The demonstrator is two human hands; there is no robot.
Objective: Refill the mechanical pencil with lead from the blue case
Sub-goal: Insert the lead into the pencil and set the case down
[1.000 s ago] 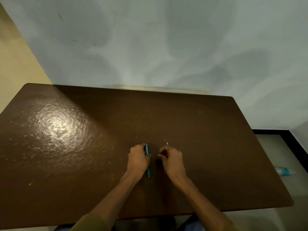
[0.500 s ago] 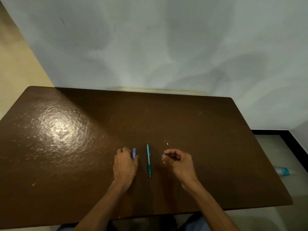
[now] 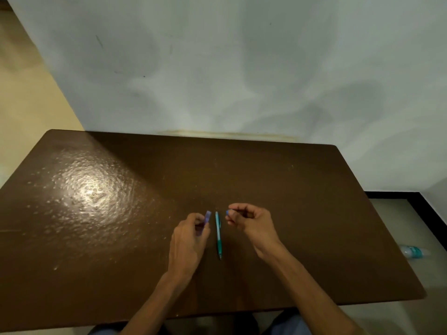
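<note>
A teal mechanical pencil (image 3: 218, 234) lies on the brown table (image 3: 96, 238) between my hands, its tip toward me. My left hand (image 3: 187, 240) holds the thin blue lead case (image 3: 207, 217) upright just left of the pencil, fingers closed around its lower part. My right hand (image 3: 249, 220) hovers just right of the pencil, thumb and forefinger pinched on a small blue piece (image 3: 228, 212), apparently the case's cap. No lead is visible.
The table stands against a pale wall (image 3: 242, 68). A plastic bottle (image 3: 414, 251) lies on the floor beyond the table's right edge. A bright glare spot (image 3: 94, 192) sits on the left part of the tabletop.
My left hand put the pencil down on the table and took up the blue case. My right hand moved right and lifted, now pinching the small blue piece apart from the case.
</note>
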